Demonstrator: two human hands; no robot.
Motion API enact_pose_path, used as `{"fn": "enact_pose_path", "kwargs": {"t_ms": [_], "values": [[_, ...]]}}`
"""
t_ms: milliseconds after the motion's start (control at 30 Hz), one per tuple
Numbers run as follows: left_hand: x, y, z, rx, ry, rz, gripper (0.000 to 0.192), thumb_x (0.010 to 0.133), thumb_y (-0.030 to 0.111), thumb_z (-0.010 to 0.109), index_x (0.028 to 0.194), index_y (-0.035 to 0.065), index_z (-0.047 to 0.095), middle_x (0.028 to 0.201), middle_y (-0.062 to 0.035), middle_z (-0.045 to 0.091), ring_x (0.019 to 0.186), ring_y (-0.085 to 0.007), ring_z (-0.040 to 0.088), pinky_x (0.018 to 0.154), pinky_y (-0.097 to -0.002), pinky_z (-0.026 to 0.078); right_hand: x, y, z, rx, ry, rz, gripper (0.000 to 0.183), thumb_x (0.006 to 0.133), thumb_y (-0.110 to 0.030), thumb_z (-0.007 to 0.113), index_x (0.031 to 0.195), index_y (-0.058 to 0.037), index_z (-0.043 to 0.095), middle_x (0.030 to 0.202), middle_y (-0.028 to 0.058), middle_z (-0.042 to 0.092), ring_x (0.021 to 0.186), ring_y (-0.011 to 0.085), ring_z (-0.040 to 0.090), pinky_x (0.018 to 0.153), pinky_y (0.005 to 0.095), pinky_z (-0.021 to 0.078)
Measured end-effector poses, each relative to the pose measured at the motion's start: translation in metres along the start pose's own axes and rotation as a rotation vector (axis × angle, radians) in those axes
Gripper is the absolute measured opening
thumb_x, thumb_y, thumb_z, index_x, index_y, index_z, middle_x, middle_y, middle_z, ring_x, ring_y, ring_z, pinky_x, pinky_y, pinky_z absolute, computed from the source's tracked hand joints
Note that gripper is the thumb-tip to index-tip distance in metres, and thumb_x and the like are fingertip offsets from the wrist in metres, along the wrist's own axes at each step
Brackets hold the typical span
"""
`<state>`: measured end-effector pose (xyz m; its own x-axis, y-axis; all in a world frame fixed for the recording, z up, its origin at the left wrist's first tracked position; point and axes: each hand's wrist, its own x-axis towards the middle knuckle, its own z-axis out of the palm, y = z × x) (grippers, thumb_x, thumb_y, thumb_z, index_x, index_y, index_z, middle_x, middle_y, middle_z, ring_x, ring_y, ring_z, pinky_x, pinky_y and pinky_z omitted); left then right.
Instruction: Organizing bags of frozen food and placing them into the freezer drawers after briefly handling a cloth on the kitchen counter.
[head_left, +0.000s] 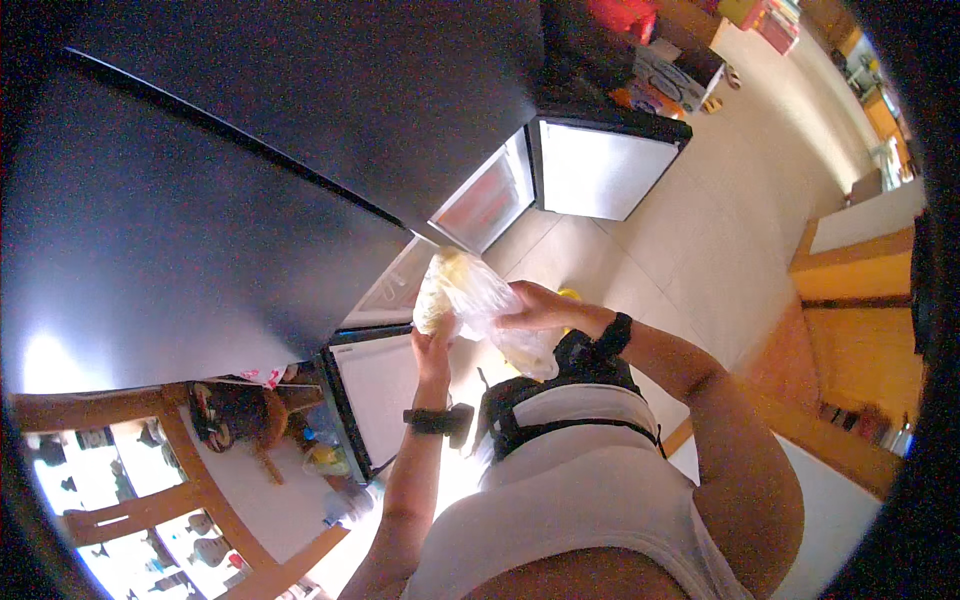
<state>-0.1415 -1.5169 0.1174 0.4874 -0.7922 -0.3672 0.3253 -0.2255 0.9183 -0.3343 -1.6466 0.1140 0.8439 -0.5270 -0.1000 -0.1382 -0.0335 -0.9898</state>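
Note:
A translucent plastic bag (480, 292) with pale yellow contents is held up in front of my body. My left hand (433, 351) supports its filled end from below. At the loose, gathered side of the bag, my right hand (534, 306) grips the plastic, which hangs down past the fingers. Just beyond the bag stands a dark refrigerator; its lower right door (607, 169) and lower left door (382, 394) are swung out. Between them, a whitish drawer front (487, 199) shows in the lit compartment. What the bag holds cannot be told.
Closed dark upper doors (247, 180) fill the upper left. Pale floor tiles (660, 225) stretch to the right, towards a wooden cabinet (862, 330). Wood-framed windows (142, 510) are at lower left. Something yellow (570, 294) shows behind my right wrist.

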Motion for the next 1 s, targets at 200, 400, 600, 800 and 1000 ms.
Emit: {"fn": "enact_pose_path", "kwargs": {"t_ms": [200,400,600,800,1000], "values": [[0.029,-0.033,0.004,0.229,-0.024,0.116,0.029,0.083,0.009,0.065,0.111,0.0002,0.061,0.095,-0.0007,0.064,0.083,-0.0095,0.057,0.07,-0.0268,0.048,0.01,-0.042,-0.038,0.201,-0.18,0.071,0.03,0.09,-0.025,0.059,0.108,-0.0009,0.062,0.096,0.0054,0.067,0.085,0.0153,0.061,0.079,0.0305,0.0487],[0.058,-0.073,-0.018,1.273,-0.255,0.557,0.026,0.082,0.01,0.063,0.105,-0.0011,0.063,0.091,-0.0069,0.066,0.081,-0.0156,0.059,0.071,-0.0343,0.048,0.028,-0.006,-0.046,0.573,0.0,0.092,0.027,0.093,-0.018,0.046,0.102,0.0013,0.062,0.097,0.0078,0.066,0.096,0.0173,0.063,0.087,0.0352,0.0511],[0.024,-0.035,0.021,0.78,-0.319,-0.021,0.027,0.078,0.013,0.067,0.101,-0.0008,0.064,0.1,-0.0133,0.068,0.089,-0.0267,0.064,0.076,-0.0407,0.05,0.022,-0.009,-0.079,-0.447,0.009,-0.045,0.018,0.076,-0.019,0.065,0.075,-0.0017,0.065,0.066,0.0089,0.065,0.064,0.0251,0.065,0.067,0.0397,0.0522],[0.009,-0.04,0.058,0.743,-0.628,0.253,0.029,0.08,0.015,0.068,0.104,0.0005,0.064,0.104,-0.0115,0.067,0.096,-0.0229,0.062,0.084,-0.0384,0.049,0.026,0.006,-0.067,-0.609,-0.056,-0.456,0.043,0.078,-0.016,0.07,0.117,-0.0026,0.057,0.112,0.0126,0.062,0.102,0.0238,0.06,0.085,0.0366,0.0479],[0.012,-0.024,0.068,0.822,-0.616,0.026,0.029,0.083,0.016,0.065,0.107,0.0004,0.064,0.103,-0.0105,0.067,0.096,-0.0196,0.062,0.084,-0.0347,0.049,0.006,0.193,-0.086,0.332,-0.465,0.056,0.049,0.087,-0.024,0.066,0.129,-0.0048,0.051,0.12,0.0053,0.06,0.11,0.0136,0.053,0.097,0.0331,0.0437]]}}
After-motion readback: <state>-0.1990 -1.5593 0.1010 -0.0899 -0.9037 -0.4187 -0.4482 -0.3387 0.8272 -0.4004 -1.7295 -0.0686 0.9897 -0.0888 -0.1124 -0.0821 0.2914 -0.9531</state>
